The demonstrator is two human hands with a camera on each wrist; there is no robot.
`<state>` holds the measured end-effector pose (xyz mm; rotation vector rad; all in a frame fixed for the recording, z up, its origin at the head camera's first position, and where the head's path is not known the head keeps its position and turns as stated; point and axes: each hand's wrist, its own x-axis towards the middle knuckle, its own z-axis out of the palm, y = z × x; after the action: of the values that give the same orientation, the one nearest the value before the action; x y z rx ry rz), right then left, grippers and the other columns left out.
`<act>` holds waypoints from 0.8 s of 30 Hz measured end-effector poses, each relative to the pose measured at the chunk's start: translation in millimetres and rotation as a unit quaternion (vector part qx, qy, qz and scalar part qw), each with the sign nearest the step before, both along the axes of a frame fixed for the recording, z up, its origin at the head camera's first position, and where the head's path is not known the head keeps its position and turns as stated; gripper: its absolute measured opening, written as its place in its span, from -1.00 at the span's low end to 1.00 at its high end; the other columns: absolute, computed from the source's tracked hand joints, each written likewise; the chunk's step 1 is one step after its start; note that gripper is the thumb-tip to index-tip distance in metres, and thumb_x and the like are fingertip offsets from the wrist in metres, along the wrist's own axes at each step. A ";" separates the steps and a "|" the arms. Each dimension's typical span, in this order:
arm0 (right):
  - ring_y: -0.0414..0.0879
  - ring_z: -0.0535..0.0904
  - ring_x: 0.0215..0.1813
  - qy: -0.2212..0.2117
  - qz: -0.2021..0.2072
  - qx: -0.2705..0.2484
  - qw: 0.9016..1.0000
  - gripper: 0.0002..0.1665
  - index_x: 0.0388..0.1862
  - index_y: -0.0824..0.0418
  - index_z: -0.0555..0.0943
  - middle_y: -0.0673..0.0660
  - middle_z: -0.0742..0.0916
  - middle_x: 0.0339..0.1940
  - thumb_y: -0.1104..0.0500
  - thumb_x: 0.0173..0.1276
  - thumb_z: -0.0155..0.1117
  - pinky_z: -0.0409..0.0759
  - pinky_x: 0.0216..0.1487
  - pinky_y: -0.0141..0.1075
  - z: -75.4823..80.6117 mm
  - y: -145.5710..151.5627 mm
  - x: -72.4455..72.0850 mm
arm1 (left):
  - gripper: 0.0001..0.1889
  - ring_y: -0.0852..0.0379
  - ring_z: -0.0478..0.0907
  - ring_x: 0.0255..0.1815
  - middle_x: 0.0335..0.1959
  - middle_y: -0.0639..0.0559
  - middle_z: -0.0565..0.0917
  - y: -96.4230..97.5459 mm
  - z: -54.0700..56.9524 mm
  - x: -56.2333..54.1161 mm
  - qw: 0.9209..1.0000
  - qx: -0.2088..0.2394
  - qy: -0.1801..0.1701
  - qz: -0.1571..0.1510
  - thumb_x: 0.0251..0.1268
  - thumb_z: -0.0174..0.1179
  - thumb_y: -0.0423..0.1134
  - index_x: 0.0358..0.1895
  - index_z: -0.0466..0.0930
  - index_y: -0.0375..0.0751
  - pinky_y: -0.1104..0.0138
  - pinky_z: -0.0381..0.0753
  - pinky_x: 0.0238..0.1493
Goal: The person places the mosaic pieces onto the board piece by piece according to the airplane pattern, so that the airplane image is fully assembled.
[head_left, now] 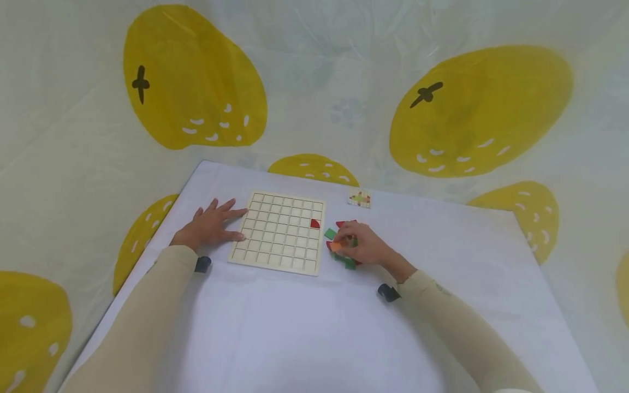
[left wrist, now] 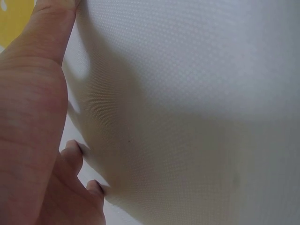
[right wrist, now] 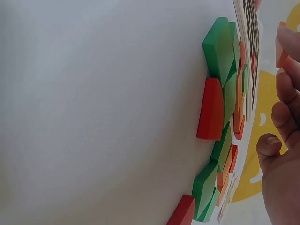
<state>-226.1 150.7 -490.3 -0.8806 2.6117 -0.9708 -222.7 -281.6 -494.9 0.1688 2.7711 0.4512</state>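
A square wooden grid board [head_left: 281,233] lies on the table, with a red quarter-round piece [head_left: 315,224] in one cell near its right edge. My left hand [head_left: 212,225] has its fingers spread, the fingertips at the board's left edge. Only the thumb side and some fingertips of that hand show in the left wrist view. An orange block [right wrist: 281,52] is pinched between thumb and fingers of my right hand [head_left: 365,243], above a loose pile of pieces right of the board. In that pile are green blocks [right wrist: 219,49] and red curved blocks [right wrist: 211,110], partly hidden by the hand in the head view.
Behind the pile lies a small pattern card [head_left: 360,198] with a coloured design on a grid. White cloth covers the table [head_left: 295,338]. A pale curtain with yellow fruit prints [head_left: 481,109] hangs behind it. Dark wrist-worn devices [head_left: 388,293] sit below both wrists.
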 end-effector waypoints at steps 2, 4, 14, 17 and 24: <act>0.02 0.55 0.26 -0.003 -0.011 0.011 1.000 -0.80 -0.08 0.01 0.80 0.02 0.76 0.01 0.14 0.31 0.53 0.46 0.25 0.01 0.7 -1.8 0.4 | -0.08 -0.40 -0.40 0.75 0.78 -0.02 -0.12 -0.2 0.6 0.0 1.000 0.000 -0.001 0.000 0.24 0.28 0.43 0.65 0.14 0.41 -0.42 -0.39 0.63; 0.03 0.55 0.29 -0.002 -0.017 0.018 1.000 -0.79 -0.06 0.01 0.80 0.01 0.76 0.02 0.13 0.32 0.53 0.44 0.25 -0.01 0.8 -3.2 0.4 | -0.08 -0.40 -0.40 0.75 0.78 -0.02 -0.11 -0.2 0.8 -0.3 1.000 0.000 -0.001 0.000 0.23 0.29 0.43 0.64 0.15 0.41 -0.42 -0.39 0.63; 0.09 0.56 0.17 0.013 0.003 0.000 1.000 -0.78 -0.05 0.07 0.78 0.10 0.75 -0.02 0.16 0.33 0.51 0.56 0.21 -0.02 -2.4 -6.9 -3.7 | -0.06 -0.43 -0.37 0.75 0.78 -0.05 -0.09 0.1 0.4 -2.0 1.000 -0.004 -0.006 -0.002 0.20 0.28 0.45 0.64 0.16 0.38 -0.46 -0.35 0.61; 0.04 0.54 0.04 0.020 0.024 -0.019 0.999 -0.78 -0.06 0.10 0.78 0.08 0.73 -0.08 0.16 0.32 0.52 0.55 0.09 -0.13 -4.6 -8.9 -6.2 | -0.06 -0.43 -0.38 0.74 0.78 -0.06 -0.09 -1.1 0.9 -0.1 1.000 0.001 -0.003 -0.001 0.21 0.29 0.44 0.64 0.16 0.38 -0.46 -0.36 0.61; -0.08 0.53 -0.06 0.027 0.027 -0.020 0.999 -0.80 -0.10 0.08 0.78 -0.01 0.75 -0.14 0.15 0.31 0.54 0.48 -0.06 -0.33 -6.6 -13.1 -10.0 | -0.08 -0.42 -0.38 0.75 0.78 -0.04 -0.09 0.1 1.6 -0.8 1.000 -0.004 -0.002 -0.003 0.24 0.29 0.42 0.65 0.16 0.38 -0.46 -0.36 0.61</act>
<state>-236.0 137.6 -496.9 -0.9966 2.6062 -1.0028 -223.5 -281.5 -493.3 0.1746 2.7677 0.4371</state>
